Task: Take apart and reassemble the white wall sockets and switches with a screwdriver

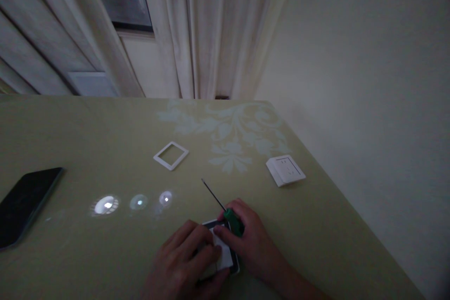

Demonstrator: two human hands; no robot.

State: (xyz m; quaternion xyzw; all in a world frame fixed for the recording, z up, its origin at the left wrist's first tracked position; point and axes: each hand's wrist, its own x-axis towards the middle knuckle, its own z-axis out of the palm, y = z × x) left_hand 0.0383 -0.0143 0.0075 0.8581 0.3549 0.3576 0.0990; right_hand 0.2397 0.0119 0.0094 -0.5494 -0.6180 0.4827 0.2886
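Near the table's front, a white wall-socket or switch panel with a dark border (227, 258) lies under both hands. My left hand (184, 260) is closed around its left side, fingers bent over its face. In my right hand (251, 241) is a screwdriver with a green handle (232, 221); its thin shaft points away to the upper left, its tip above the table and touching nothing I can make out. The right thumb rests against the panel's upper part. Much of the panel is hidden by the fingers.
A white square frame (171, 156) lies flat beyond my hands. To the right, near the table edge, sits a white wall socket (286, 170). A dark phone or tablet (28, 201) lies at the left. Curtains (211, 33) hang behind the table (105, 145); a wall (369, 103) runs along its right.
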